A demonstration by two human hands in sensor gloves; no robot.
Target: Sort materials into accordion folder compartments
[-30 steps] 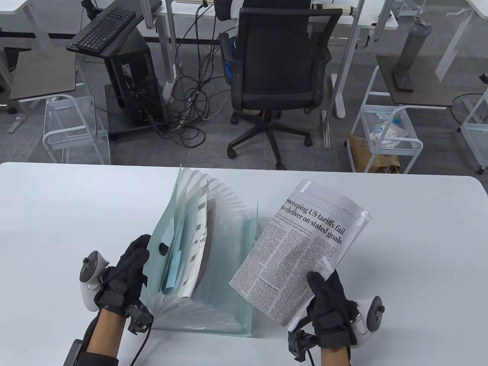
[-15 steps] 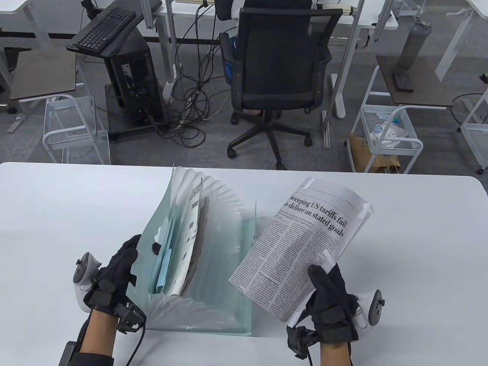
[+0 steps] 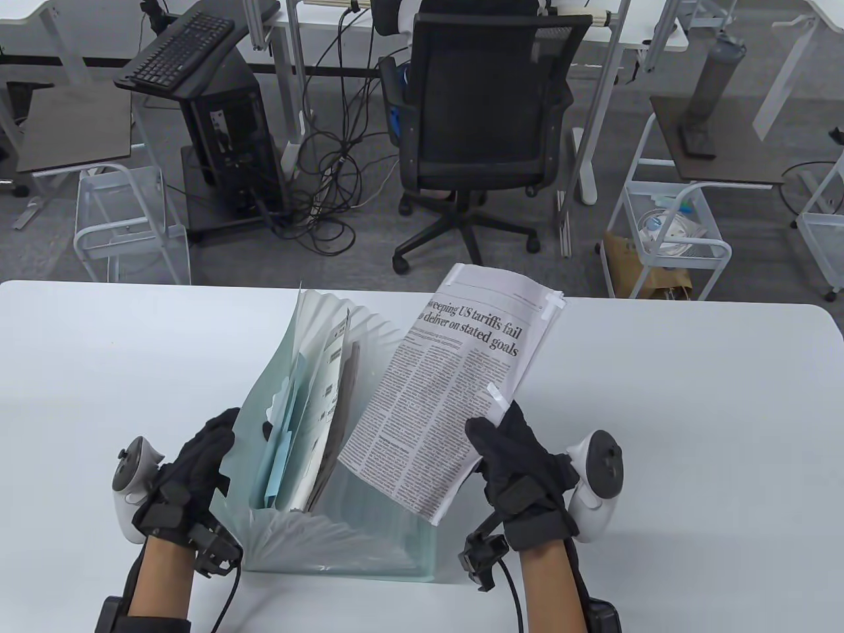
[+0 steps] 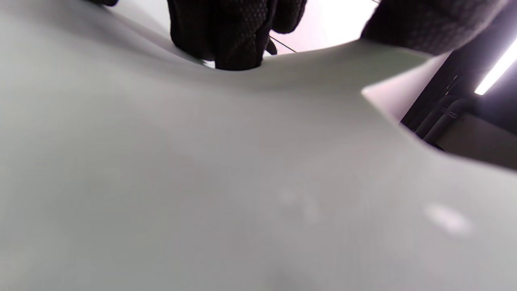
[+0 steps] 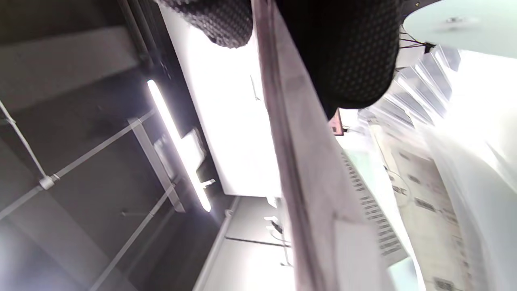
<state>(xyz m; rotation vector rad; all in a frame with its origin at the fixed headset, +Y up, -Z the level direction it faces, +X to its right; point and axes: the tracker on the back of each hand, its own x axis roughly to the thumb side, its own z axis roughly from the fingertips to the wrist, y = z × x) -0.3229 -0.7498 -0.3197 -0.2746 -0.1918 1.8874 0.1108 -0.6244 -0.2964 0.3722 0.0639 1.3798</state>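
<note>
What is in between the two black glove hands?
In the table view, the open accordion folder stands between the left hand and the right hand, with the newspaper over it.

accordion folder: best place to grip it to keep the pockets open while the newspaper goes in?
Grip the front cover of the accordion folder at its upper left edge, coming from the left, probably where the left hand already pinches it. The folder fans open rightward, and the newspaper in the right hand comes in from that side, so a left-side grip stays out of its way.
</note>
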